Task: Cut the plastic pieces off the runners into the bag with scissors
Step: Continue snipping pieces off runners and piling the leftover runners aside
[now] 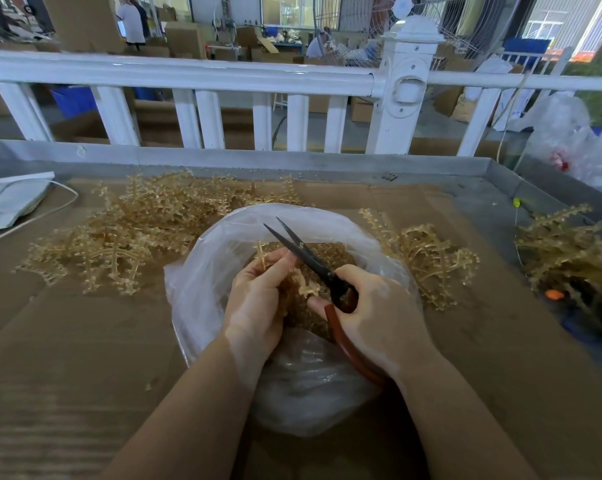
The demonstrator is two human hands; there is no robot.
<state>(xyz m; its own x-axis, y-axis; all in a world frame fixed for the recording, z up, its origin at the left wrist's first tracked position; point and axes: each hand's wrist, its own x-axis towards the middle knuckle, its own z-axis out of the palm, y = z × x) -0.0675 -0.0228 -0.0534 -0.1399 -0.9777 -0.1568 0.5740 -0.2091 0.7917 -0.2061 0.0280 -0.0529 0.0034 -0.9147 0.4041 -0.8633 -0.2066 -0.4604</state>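
A: Nearest, what do you count?

B: Two bare forearms reaching in over a bench point(500, 375) lined with flat brown cardboard. One clear, crinkled plastic bag point(202, 292) sits between them, mouth rolled wide, holding a heap of small amber pieces point(330, 254), too many to count.

A: And the hands?

B: The left hand point(254, 306) is curled over the bag, fingers pinching a thin amber runner point(263, 256) shaped like a little cross. The right hand point(379, 313) grips one pair of scissors point(304, 252): dark metal blades parted in a narrow V, pointing away and leftward, with a smooth reddish-brown looped handle running under the palm. The blades lie just beside the left fingertips, above the bag's opening.

A: Further out?

B: Three loose heaps of translucent golden runners, spiny and branching like twigs: a big left pile point(133, 233), a smaller middle pile point(424, 258) touching the bag's right side, and a right pile point(566, 247) near the bench edge.

A: Beyond that?

B: A grey metal rim, then one white railing point(202, 74) with square balusters and a capped post, cardboard boxes behind it.
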